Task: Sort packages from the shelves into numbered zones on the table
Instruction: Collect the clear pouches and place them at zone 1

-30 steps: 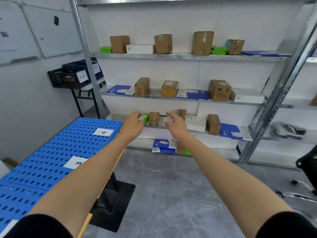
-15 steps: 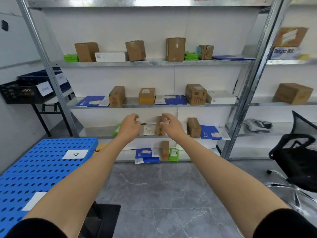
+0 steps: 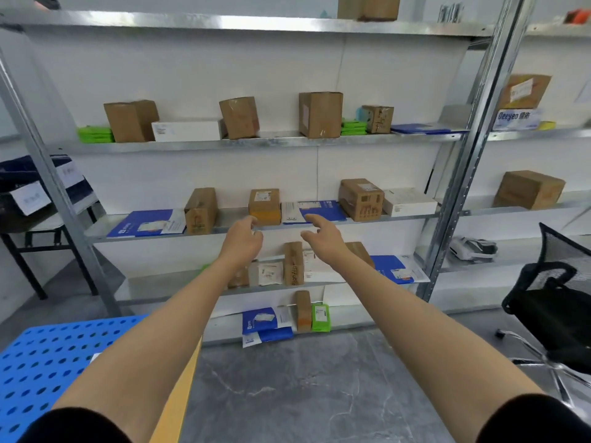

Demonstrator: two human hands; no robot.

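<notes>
Both my arms reach toward a metal shelf rack (image 3: 323, 142) stacked with packages. My left hand (image 3: 242, 240) hovers with loosely curled fingers just below a small brown box with a yellow lower band (image 3: 264, 206) on the middle shelf. My right hand (image 3: 323, 237) is spread open in front of a blue-and-white flat mailer (image 3: 315, 212) beside that box. Neither hand holds anything. A corner of the blue perforated table (image 3: 41, 362) shows at the lower left.
More brown boxes, green packets, white boxes and blue mailers fill the upper, middle and lower shelves. A black mesh chair (image 3: 556, 302) stands at the right. A black crate on a small stand (image 3: 22, 199) sits at the left. Grey tiled floor lies between table and rack.
My view has moved closer to the rack and tilted up. Both hands have risen from the lower shelf level to the front of the middle shelf, still holding nothing.
</notes>
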